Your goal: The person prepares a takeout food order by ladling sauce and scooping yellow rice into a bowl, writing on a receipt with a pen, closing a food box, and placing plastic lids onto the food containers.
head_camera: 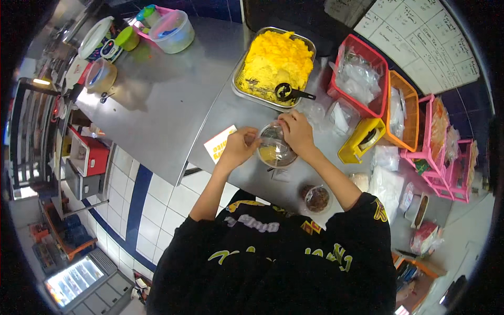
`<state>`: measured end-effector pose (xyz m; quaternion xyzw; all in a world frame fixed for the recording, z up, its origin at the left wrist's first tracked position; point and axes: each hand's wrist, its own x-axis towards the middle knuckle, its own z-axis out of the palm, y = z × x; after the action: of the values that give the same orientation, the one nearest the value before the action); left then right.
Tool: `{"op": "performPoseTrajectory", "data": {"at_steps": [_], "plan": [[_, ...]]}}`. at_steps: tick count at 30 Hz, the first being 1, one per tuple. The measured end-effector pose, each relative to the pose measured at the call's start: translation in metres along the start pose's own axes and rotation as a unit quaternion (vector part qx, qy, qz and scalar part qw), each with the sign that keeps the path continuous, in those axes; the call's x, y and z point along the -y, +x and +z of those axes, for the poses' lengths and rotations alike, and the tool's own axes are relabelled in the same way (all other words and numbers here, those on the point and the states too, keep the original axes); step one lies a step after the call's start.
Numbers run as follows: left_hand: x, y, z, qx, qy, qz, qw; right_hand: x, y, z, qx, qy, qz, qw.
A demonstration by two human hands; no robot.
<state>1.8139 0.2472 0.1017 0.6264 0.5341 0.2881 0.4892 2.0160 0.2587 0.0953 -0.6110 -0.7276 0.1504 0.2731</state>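
Note:
A round clear plastic container [277,155] with a domed, shiny top sits between my hands above the steel table. Some yellow food shows through its side. My left hand [241,147] grips the left edge with thumb and fingers. Across the upper right rim, my right hand [296,132] curls its fingers. Just beyond them stands a steel tray [241,89] heaped with yellow shredded or mashed food [279,55]. A black-handled scoop [302,94] rests on that food. Partly behind my left hand lies a printed card [215,145], and a small paper slip [281,175] lies below the container.
To the right are a red basket [334,93] of plastic bags, an orange basket [415,118], a yellow tape dispenser [350,146] and pink racks [429,161]. A clear tub of brown food [317,199] stands near my right elbow. Plastic tubs [173,33] line the far left.

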Motion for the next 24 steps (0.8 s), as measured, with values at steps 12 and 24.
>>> {"op": "performPoseTrajectory", "data": {"at_steps": [12,24], "plan": [[0.006,0.023,-0.003,0.065,-0.007,-0.007,0.998,-0.011,-0.011,0.007,-0.103,-0.117,-0.23,0.961],[0.009,0.036,-0.002,0.129,-0.076,-0.084,0.985,0.011,-0.03,-0.021,0.164,-0.104,-0.138,0.971]]}}
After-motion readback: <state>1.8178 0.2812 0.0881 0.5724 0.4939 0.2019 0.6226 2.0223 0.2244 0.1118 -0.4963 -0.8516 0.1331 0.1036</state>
